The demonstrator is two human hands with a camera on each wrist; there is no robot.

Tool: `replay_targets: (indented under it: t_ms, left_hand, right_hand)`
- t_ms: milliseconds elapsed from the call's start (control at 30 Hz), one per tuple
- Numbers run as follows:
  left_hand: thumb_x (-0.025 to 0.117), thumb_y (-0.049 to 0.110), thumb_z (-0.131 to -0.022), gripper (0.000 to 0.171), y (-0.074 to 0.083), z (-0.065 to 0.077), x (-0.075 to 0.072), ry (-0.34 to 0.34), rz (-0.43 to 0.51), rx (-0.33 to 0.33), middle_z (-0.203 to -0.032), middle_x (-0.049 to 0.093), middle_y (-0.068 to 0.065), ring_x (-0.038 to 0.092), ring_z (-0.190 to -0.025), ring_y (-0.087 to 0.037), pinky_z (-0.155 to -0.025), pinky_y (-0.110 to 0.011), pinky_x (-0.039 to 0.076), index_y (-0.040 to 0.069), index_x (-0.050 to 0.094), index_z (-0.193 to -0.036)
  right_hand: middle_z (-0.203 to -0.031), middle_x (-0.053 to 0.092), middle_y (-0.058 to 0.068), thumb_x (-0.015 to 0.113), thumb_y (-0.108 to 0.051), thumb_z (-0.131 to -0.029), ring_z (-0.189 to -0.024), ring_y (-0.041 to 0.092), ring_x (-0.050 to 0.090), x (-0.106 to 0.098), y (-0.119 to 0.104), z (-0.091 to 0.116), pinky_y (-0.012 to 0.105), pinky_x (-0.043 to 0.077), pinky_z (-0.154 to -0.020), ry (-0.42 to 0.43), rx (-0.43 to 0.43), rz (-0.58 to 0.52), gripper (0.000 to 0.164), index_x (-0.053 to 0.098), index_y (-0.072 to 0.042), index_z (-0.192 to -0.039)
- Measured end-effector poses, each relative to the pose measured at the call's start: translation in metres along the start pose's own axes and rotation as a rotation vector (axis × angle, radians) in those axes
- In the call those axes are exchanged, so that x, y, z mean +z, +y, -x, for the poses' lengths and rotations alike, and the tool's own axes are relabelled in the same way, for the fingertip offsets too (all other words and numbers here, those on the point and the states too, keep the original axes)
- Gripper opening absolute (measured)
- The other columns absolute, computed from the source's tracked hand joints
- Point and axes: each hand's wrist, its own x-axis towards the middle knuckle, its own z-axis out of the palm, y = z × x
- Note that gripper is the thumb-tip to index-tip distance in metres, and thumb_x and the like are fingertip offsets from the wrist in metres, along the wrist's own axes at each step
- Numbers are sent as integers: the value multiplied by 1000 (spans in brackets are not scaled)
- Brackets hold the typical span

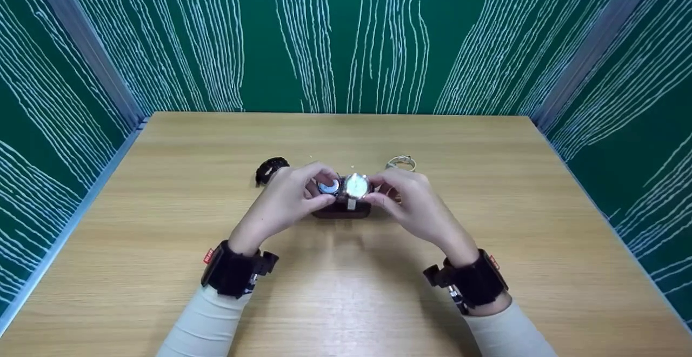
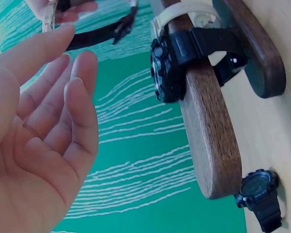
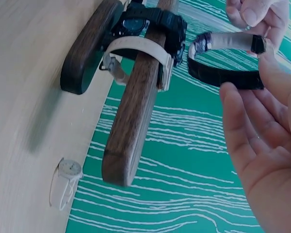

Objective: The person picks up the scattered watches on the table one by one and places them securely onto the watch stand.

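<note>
My right hand [image 1: 413, 200] pinches a wristwatch [image 3: 228, 77] with a black strap, its strap curved into a loop; its bright dial faces up in the head view. My left hand [image 1: 284, 197] is just left of it, fingers loosely bent, with nothing visible between thumb and fingertips in the left wrist view. Close by stands a dark wooden watch stand [image 2: 208, 111]. Round its bar sit a black sports watch [image 2: 172, 65] and a watch with a white strap [image 3: 140, 46], side by side. Whether my left thumb touches the held watch, I cannot tell.
Behind my left hand, another black watch [image 1: 271, 170] lies on the wooden table [image 1: 346, 292]. A pale-strapped watch [image 1: 403, 162] lies beyond my right hand. The stand's rounded base [image 1: 341, 213] rests on the tabletop. Green panels [image 1: 346, 38] with white lines enclose the table's back and sides.
</note>
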Motion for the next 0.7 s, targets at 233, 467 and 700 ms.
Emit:
replay_targets:
  t_ms: [233,467,700]
  left_hand:
    - [75,21,-101,23,-14,-2,-8,131,-44,-174,-111,78,-3,72,-93,-18,-88,-36,59,11,74,-122]
    - [69,22,-104,23,-35,-1,-16,219,-21,-304,-108,76,-4,69,-94,-21,-89,-39,56,10,73,-123]
    - [68,26,-104,27,-55,0,-17,222,-90,-342,-118,74,-9,67,-107,-30,-99,-48,50,8,73,-123]
  right_hand:
    - [-102,77,6,79,-15,-97,-81,12,69,-14,10,0,25,60,-71,95,34,38,25,75,-1,-117]
    - [-103,78,6,80,-16,-96,-81,14,70,-29,17,1,27,60,-70,169,135,59,24,76,-3,-116]
    - [-99,77,7,80,-14,-96,-83,15,71,-37,26,3,20,56,-72,219,193,109,20,76,-3,-112]
